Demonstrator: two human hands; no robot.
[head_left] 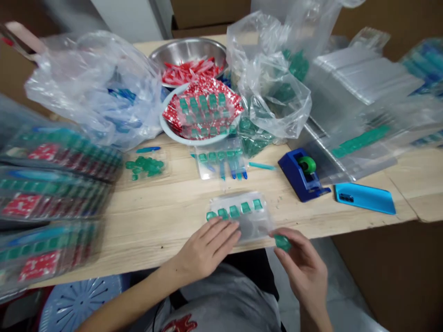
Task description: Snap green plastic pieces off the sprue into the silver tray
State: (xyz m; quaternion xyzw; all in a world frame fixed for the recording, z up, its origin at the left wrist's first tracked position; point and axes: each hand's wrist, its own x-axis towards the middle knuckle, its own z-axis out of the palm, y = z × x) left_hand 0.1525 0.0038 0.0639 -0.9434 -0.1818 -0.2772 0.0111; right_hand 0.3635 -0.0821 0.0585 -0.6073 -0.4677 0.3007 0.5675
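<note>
A clear plastic blister tray [254, 226] lies near the table's front edge, with a row of green translucent pieces [234, 211] along its far side. My left hand [209, 244] rests over the tray's left part, fingers stretched out and touching the leftmost pieces. At the tray's right corner, my right hand [304, 263] pinches a green translucent piece [282, 242] between thumb and fingers. Behind it, a second clear tray [207, 173] holds a similar green row above blue and teal sticks. Loose green pieces [145, 167] lie heaped in another clear tray farther left.
Stacked filled packs [44, 203] line the left side. At the back are a steel bowl [162, 55] of red-and-white pieces, a pale basin [169, 124] and plastic bags [104, 106]. A blue tape dispenser [294, 175], a blue phone [367, 198] and clear sleeves [363, 83] are right.
</note>
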